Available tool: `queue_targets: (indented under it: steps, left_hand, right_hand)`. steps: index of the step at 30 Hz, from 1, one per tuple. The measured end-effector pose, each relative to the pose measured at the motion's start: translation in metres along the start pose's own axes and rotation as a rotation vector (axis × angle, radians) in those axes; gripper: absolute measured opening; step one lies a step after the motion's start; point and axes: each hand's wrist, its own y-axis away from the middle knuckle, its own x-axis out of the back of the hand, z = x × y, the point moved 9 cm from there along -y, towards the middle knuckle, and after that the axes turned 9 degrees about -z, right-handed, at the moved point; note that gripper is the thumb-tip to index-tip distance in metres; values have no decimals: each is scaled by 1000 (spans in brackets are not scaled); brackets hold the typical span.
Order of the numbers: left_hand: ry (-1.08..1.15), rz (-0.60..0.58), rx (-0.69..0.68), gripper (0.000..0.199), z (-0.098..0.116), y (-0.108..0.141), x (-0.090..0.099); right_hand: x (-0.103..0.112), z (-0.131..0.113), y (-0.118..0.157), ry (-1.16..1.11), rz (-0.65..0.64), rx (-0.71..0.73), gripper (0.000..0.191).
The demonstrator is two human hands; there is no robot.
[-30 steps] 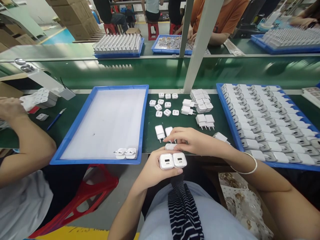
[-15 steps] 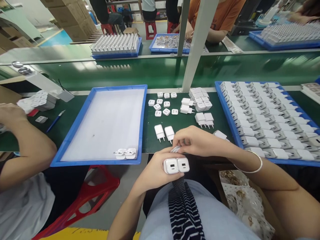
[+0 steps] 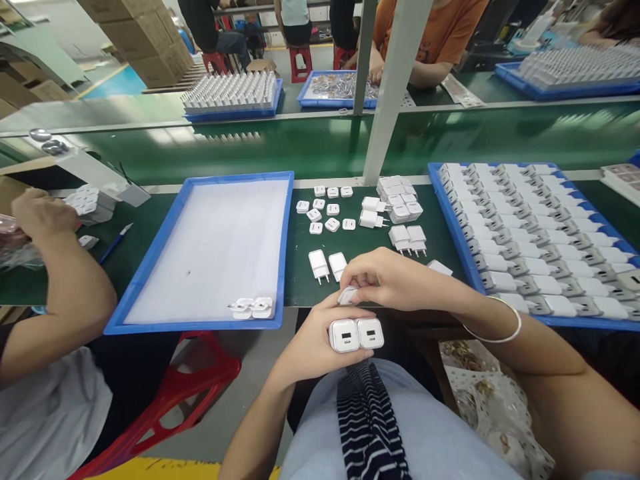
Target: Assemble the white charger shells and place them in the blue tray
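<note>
Two white chargers (image 3: 357, 335) sit side by side in my left hand (image 3: 310, 343), their port faces turned up toward me. My right hand (image 3: 387, 280) is closed on a small white piece (image 3: 347, 295) at the fingertips of my left hand. Beyond my hands, two white plugs (image 3: 319, 266) lie on the green table (image 3: 300, 293). Several small square white caps (image 3: 333, 209) are spread farther back, beside white plugs and a stack of chargers (image 3: 400, 198). A blue-rimmed tray (image 3: 286, 253) at the left holds two white chargers (image 3: 253, 307) in its near right corner.
Rows of white chargers fill a blue tray (image 3: 463, 250) on the right. At the left, a person's arm (image 3: 65, 267) rests near a blue pen (image 3: 116, 243) and a stack of white parts (image 3: 91, 203). A white post (image 3: 395, 93) rises behind the table.
My hands have barely moved; the two chargers sit slightly lower and nearer, and the small white piece shows more. The neighbouring person's hand has moved right.
</note>
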Motion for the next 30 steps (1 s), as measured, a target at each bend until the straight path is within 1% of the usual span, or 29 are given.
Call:
queue_targets:
  steps: [2, 3, 5, 6, 8, 9, 10, 12, 14, 16, 18, 20, 21, 23, 26, 30]
  left_hand:
    - [13, 32, -1, 42, -2, 2, 2]
    - [31, 56, -15, 43, -4, 3, 4]
    - [88, 112, -96, 47, -4, 4, 7]
    - [120, 140, -157, 48, -2, 5, 9]
    - [180, 186, -278, 50, 1, 6, 11]
    - [205, 205, -321, 50, 3, 6, 11]
    - [221, 218, -343, 50, 3, 5, 11]
    - [238, 226, -339, 49, 3, 3, 11]
    - [243, 229, -298, 48, 0, 0, 11]
    - [254, 250, -265, 49, -4, 0, 14]
    - [287, 277, -279, 51, -7, 0, 18]
    - [318, 297, -319, 51, -9, 0, 20]
    - [328, 305, -329, 51, -10, 0, 21]
    - [331, 309, -317, 51, -12, -1, 22]
    - [311, 275, -281, 54, -10, -2, 20]
    - [281, 199, -223, 57, -6, -2, 16]
  right_hand:
    - [6, 4, 0, -124, 70, 7, 11]
    - [9, 8, 0, -244, 124, 15, 9]
    - [8, 22, 2, -562, 263, 34, 12]
    - [4, 30, 3, -733, 339, 41, 15]
    - [-11, 46, 4, -1032, 476, 33, 22]
    - [-22, 52, 4, -1145, 522, 15, 23]
    - [-33, 56, 3, -1237, 550, -6, 23]
    - [-52, 59, 1, -1359, 573, -50, 25]
    - [-64, 59, 1, -1419, 593, -79, 26]
    - [-69, 58, 2, -1430, 608, -93, 26]
    - [-71, 57, 3, -1423, 588, -98, 24]
    - [-70, 55, 5, -1378, 565, -86, 23]
    - [-68, 54, 6, -1332, 573, -69, 22]
    - [-61, 53, 12, -1210, 633, -30, 19]
    - [-55, 53, 18, -1091, 724, -6, 16]
    - [-57, 57, 20, -1097, 758, -18, 16]
